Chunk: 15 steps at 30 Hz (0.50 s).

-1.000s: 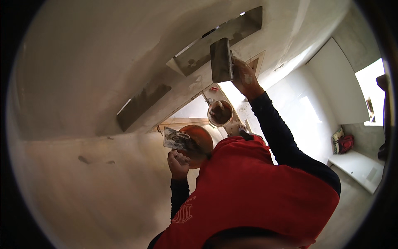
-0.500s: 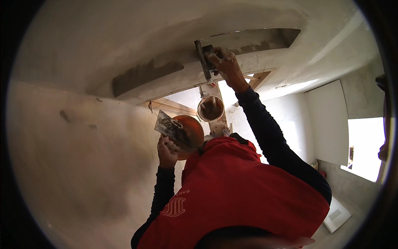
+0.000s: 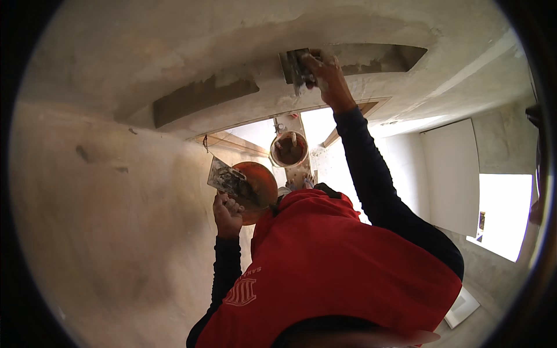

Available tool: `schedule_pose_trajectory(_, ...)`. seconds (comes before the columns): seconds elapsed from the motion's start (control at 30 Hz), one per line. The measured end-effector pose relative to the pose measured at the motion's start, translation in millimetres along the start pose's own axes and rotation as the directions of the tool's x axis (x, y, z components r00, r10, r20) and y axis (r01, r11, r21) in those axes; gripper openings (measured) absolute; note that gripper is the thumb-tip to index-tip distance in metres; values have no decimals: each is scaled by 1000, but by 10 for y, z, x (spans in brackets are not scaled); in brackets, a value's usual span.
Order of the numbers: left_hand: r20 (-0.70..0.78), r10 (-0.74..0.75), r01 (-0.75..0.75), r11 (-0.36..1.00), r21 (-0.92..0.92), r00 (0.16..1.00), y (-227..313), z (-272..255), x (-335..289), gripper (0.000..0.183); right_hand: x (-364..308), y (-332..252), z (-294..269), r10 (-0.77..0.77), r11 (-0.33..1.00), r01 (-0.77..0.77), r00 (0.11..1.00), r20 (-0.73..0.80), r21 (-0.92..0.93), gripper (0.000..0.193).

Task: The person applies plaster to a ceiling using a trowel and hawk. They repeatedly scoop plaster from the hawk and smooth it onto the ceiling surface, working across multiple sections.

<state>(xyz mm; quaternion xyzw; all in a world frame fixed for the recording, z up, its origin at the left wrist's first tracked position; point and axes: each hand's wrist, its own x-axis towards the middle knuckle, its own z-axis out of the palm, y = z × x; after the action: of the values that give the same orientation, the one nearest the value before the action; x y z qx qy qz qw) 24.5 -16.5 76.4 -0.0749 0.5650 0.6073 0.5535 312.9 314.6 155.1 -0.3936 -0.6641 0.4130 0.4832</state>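
Note:
My right hand [image 3: 329, 81] is raised to the wall in front of me, closed around the grip of a plastering trowel [image 3: 295, 68]. That trowel's blade lies at the left part of a long curved band in the wall, beside a recess [image 3: 377, 57] with damp, patchy plaster. To the left, a darker plaster patch [image 3: 203, 98] continues the band. Lower down, my left hand [image 3: 228, 213] grips a second trowel [image 3: 226, 177], whose flat face is smeared with grey plaster. An orange basin [image 3: 262, 180] sits just behind and to the right of that trowel.
A bucket [image 3: 289, 149] with a tool and dark contents stands on a narrow plank [image 3: 299, 171] below, near my feet. Wooden framing [image 3: 238, 143] edges a bright opening under the wall band. At right are a white panel [image 3: 449, 174] and a bright window [image 3: 502, 214].
The trowel in my right hand has turned from nearly edge-on to showing more of its blade. My left hand and its trowel have shifted slightly left and down in view.

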Motion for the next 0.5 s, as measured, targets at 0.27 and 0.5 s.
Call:
schedule_pose_trajectory(0.27, 40, 4, -4, 1000, -18, 999, 12, -7, 28, 30, 167, 289, 135, -570, 581, 471, 818, 81, -663, 35)
schedule_pose_trajectory(0.5, 14, -30, 31, 999, -20, 999, 51, 20, 34, 29, 147, 198, 87, -379, 879, 323, 920, -103, -350, 40)
